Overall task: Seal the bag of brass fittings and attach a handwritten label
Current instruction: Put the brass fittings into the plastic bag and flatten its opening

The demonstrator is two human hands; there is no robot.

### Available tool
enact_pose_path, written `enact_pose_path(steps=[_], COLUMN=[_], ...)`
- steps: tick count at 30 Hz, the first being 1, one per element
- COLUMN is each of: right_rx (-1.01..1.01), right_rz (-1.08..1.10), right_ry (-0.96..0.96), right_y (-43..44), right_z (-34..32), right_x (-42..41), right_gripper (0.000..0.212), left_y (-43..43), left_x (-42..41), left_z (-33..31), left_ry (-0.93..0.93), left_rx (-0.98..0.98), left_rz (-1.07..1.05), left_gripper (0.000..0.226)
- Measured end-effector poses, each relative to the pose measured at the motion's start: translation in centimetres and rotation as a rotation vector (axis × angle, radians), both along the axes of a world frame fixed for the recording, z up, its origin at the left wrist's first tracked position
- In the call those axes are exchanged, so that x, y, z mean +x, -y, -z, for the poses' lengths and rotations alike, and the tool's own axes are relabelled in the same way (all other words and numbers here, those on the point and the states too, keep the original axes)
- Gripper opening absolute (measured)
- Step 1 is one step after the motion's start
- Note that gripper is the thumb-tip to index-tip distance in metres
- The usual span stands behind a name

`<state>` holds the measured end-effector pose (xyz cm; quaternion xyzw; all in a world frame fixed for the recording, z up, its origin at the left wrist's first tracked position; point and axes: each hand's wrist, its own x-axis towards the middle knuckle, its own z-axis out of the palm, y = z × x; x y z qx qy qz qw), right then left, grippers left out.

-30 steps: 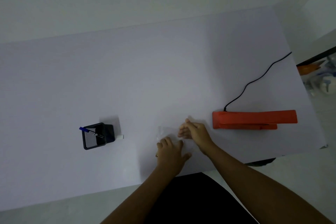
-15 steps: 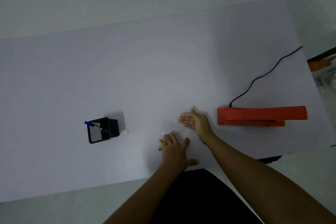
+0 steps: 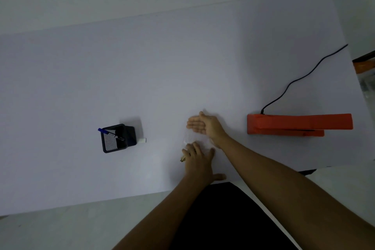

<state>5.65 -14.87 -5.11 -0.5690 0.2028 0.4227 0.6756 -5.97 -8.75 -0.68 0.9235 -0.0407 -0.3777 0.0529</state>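
Observation:
A clear plastic bag (image 3: 195, 137) lies flat on the white table (image 3: 142, 77) near its front edge. My left hand (image 3: 197, 161) rests palm down on the bag's near part, fingers spread. A brass fitting (image 3: 182, 159) shows at the left side of that hand. My right hand (image 3: 205, 126) lies at the bag's far end, flat and open, with its fingers pointing left. To the right of both hands sits the orange heat sealer (image 3: 298, 124), its jaw down.
A black cable (image 3: 294, 83) runs from the sealer to the table's right edge. A black mesh pen holder (image 3: 116, 138) with a blue pen (image 3: 105, 131) stands to the left, with a small white piece (image 3: 143, 140) beside it.
My right hand has slid leftward along the bag's far end, away from the sealer, and flattened out. My left hand stays pressed on the bag.

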Motion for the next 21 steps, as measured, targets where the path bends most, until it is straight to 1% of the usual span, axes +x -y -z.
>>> enact_pose_path(steps=[4,7,10,13,17,21], right_rx=[-0.059,-0.244,-0.481,-0.609,-0.661,-0.639], right_rz=[0.110,0.108,-0.029,-0.223,-0.379,-0.489], right_ry=[0.041,0.163,0.386,0.499,0.504,0.407], right_y=[0.7,1.9,4.3,6.2,6.1,5.5], right_z=[0.2,0.3,-0.2,-1.0,-0.7,-0.8], right_x=[1.0,0.7,-1.1,-3.4,-4.8,-3.9], right_gripper=[0.051,0.040,0.026,0.026,0.032,0.037], left_y=[-0.1,-0.3,-0.5,-0.7,-1.1,-1.3], left_x=[0.1,0.1,0.2,0.3,0.2,0.1], left_z=[-0.1,0.0,0.0,0.1,0.1,0.4], left_ry=[-0.035,-0.054,-0.039,-0.008,-0.001,0.003], left_rx=[0.004,0.006,0.008,0.000,-0.029,-0.046], left_rz=[0.017,0.029,0.041,0.057,0.060,0.060], left_gripper=[0.107,0.108,0.107,0.106,0.105,0.109])
